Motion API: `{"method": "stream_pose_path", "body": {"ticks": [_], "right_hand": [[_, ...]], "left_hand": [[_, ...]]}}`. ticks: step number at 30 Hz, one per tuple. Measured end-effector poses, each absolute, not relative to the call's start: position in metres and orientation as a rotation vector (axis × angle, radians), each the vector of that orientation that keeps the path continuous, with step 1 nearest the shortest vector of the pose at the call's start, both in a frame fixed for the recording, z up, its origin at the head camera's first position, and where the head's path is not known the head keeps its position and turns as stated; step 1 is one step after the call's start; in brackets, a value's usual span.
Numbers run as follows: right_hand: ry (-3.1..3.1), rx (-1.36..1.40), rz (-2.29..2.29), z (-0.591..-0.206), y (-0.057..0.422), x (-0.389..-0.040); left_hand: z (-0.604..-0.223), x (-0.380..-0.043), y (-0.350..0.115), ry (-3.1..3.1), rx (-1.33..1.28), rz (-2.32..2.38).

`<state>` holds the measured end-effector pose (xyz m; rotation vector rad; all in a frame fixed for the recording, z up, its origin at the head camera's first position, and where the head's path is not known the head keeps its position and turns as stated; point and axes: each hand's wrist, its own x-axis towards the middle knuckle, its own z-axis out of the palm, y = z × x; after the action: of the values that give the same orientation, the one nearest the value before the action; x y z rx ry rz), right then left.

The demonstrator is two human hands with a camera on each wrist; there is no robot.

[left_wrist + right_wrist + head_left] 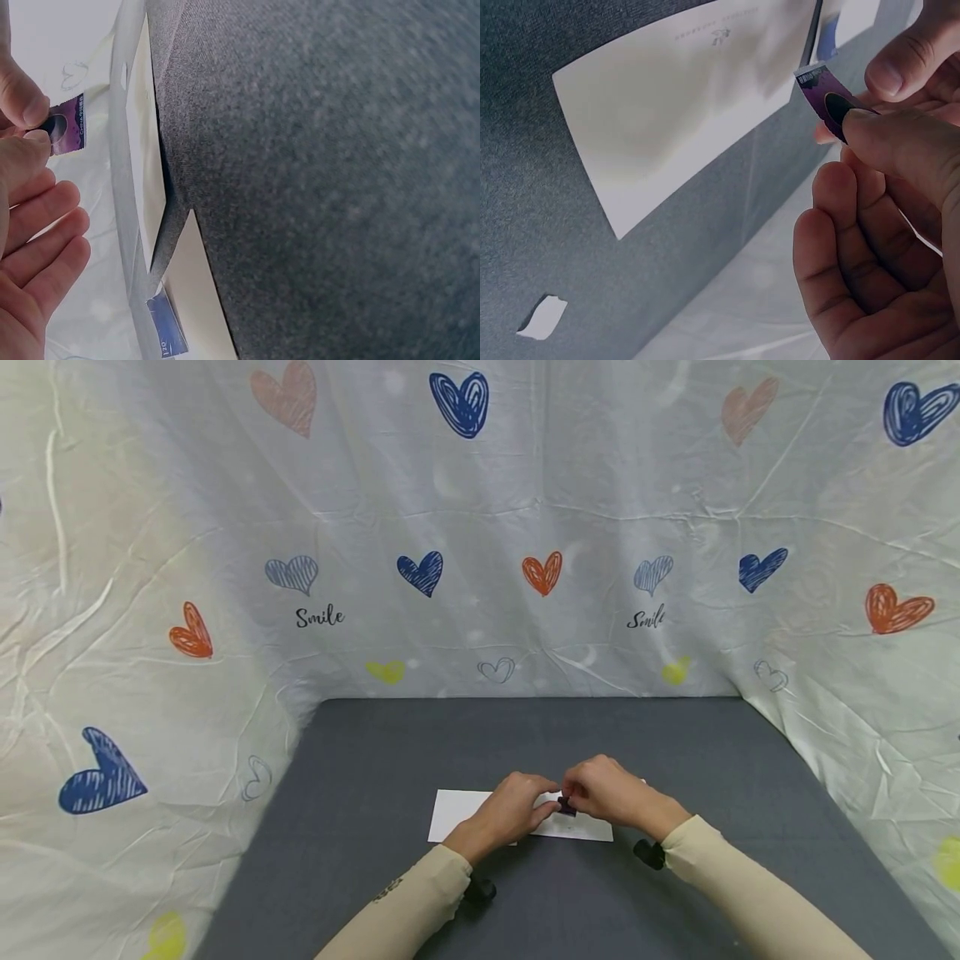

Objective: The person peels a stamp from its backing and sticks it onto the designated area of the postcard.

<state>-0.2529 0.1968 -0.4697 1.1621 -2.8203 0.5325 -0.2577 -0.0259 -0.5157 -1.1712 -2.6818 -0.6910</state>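
A small purple postage stamp [826,94] with serrated edges and a dark round picture is up in the air between the hands. My right hand [611,789] pinches it, the thumb lying over its face in the right wrist view. Close on the other side is my left hand [510,806], thumb and forefinger apart near the stamp and the other fingers loosely extended in the left wrist view. Below lies a white envelope [573,829] with faint printing near one edge. Beside it on the left is another white envelope [452,810], bearing a blue stamp [166,326].
The dark grey table [360,760] carries a small white paper scrap [544,319] beyond the right envelope. A pale curtain with printed hearts [420,572] surrounds the back and sides. Black wrist cameras [649,853] sit under both sleeves.
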Motion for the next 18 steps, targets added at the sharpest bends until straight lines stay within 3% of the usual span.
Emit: {"method": "stream_pose_path", "body": {"ticks": [18], "right_hand": [[-2.818,1.166,0.551,-0.4716,0.1895,-0.2502]], "left_hand": [[-0.5157,-0.2559,-0.0278,-2.623,-1.196,-0.732]]}}
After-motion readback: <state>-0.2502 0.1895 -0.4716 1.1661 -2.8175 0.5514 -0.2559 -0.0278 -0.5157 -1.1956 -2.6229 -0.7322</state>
